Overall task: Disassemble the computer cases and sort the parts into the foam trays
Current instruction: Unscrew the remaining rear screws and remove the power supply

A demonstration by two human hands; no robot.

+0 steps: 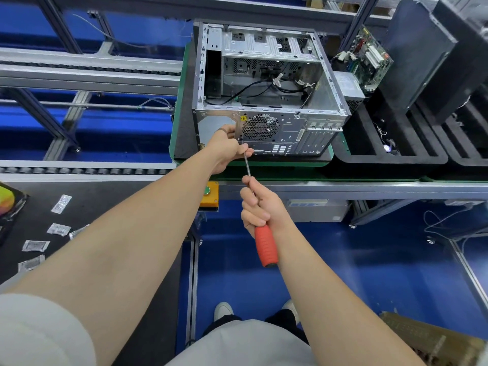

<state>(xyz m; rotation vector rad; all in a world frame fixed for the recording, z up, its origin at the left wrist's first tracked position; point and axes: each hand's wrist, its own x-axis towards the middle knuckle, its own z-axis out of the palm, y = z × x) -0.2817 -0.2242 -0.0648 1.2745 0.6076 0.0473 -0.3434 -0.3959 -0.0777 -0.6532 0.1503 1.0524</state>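
An open silver computer case (266, 83) lies on a green pallet (264, 167), rear panel toward me, with loose black cables inside. My right hand (261, 207) grips a screwdriver (265, 245) by its red handle. Its metal shaft runs up to the case's rear panel, left of the round fan grille (260, 127). My left hand (229, 147) rests against that panel and pinches the shaft near its tip. The tip itself is hidden behind my fingers.
Black foam trays (396, 154) stand right of the case, with a green motherboard (368, 59), a grey power supply (350, 91) and dark panels (422, 54). Small plastic bags (56, 229) lie on the black bench at left. A yellow button box (210, 194) sits on the conveyor rail.
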